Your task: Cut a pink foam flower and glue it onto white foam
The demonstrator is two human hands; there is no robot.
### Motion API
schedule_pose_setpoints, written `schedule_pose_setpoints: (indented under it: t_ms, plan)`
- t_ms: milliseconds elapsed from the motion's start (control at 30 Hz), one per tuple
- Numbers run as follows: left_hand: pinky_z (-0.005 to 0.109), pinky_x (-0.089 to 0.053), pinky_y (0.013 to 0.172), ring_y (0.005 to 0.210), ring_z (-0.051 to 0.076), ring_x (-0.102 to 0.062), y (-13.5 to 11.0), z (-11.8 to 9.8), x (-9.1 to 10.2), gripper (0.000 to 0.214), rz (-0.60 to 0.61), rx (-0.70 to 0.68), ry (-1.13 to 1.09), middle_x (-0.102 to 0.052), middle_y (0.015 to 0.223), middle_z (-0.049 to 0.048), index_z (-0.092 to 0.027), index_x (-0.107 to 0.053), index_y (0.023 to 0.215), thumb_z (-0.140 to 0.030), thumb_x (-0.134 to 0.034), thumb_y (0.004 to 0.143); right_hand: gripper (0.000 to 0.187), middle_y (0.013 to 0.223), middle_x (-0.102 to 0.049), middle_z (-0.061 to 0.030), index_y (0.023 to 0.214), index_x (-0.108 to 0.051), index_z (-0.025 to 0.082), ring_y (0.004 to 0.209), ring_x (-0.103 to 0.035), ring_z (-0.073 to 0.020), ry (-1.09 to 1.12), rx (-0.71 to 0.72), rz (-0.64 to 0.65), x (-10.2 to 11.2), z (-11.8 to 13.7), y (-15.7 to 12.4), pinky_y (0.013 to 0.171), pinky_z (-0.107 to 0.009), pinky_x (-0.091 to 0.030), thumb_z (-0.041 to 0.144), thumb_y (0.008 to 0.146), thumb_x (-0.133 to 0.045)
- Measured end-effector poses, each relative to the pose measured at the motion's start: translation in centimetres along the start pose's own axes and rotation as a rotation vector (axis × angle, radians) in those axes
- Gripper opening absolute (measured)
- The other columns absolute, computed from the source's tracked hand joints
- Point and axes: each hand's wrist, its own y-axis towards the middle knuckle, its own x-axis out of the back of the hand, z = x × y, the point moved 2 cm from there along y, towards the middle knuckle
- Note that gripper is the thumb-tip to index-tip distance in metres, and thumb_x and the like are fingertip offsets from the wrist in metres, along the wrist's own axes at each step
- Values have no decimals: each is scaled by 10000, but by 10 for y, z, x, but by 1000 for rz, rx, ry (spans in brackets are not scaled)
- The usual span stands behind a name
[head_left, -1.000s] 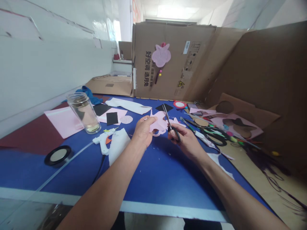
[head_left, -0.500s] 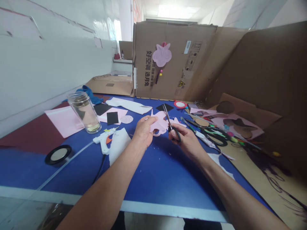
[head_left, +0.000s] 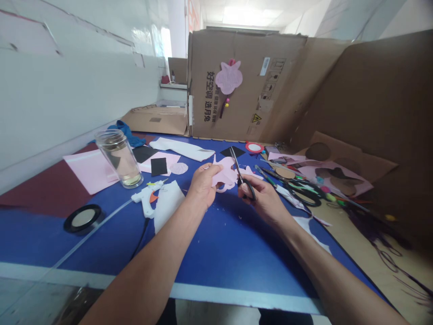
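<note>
Between the thumb and fingers of my left hand [head_left: 205, 183] is a pink felt cutout [head_left: 224, 171] with a wavy, lobed outline. My right hand [head_left: 262, 196] grips black-handled scissors [head_left: 248, 189], fingers in the loops. Their blades point up and away along the cutout's right edge; whether they touch it I cannot tell. Behind my right hand another pink piece [head_left: 248, 170] lies partly hidden on the blue tabletop [head_left: 223, 253]. A similar pink shape with beads [head_left: 229, 79] hangs on the cardboard panel [head_left: 284, 99] ahead.
At left stand a glass jar [head_left: 120, 158], a white glue gun [head_left: 146, 198] and a roll of black tape [head_left: 83, 219]. White fabric [head_left: 169, 203] lies beside my left forearm. Several tools, beads and pink scraps [head_left: 338, 178] crowd the right side, below a cardboard wall [head_left: 382, 99].
Almost nothing differs. Both hands keep their hold on the pink cutout and the scissors, and the view has shifted very slightly.
</note>
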Motion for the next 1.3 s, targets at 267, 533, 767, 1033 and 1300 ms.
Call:
schedule_pose_setpoints:
  t_ms: [267, 533, 767, 1033, 1300]
  plan:
    - [321, -524, 695, 789, 215, -723, 0, -2, -1, 201, -12, 10, 2, -780, 903, 96, -173, -666, 850, -175, -781, 686, 437, 757, -627, 5, 1199, -816, 256, 650, -427, -160, 3, -5, 10, 1, 0, -1, 592, -306, -307, 541, 871, -860]
    - [314, -513, 680, 799, 219, -729, 1, -2, 0, 216, -5, 9, 14, -781, 919, 99, -175, -669, 859, -171, -792, 681, 448, 741, -635, 10, 1217, -811, 248, 642, -449, -152, -10, -3, 5, -1, 2, -2, 576, -298, -323, 538, 879, -854]
    - [321, -554, 729, 821, 224, -741, 3, -11, 3, 223, -7, -31, 5, -792, 939, 115, -152, -692, 911, -172, -804, 720, 553, 777, -703, -10, 1280, -782, 205, 644, -511, -155, -130, -44, -85, 4, -2, 3, 557, -269, -385, 558, 857, -833]
    - [418, -602, 913, 961, 228, -742, 16, -36, 21, 271, -270, -194, -148, -750, 1065, 82, -195, -624, 989, -98, -803, 811, 284, 968, -813, -21, 1183, -837, 255, 769, -662, -198, -778, 89, 174, -3, -5, -6, 693, -280, -464, 292, 937, -701]
    - [352, -587, 807, 935, 230, -741, 13, -27, 19, 329, -262, -132, -64, -753, 1077, 101, -189, -618, 1078, -124, -817, 825, 405, 1094, -822, -68, 1256, -818, 259, 910, -730, -229, -1045, 141, 248, 8, 5, -9, 816, -278, -495, 125, 908, -658]
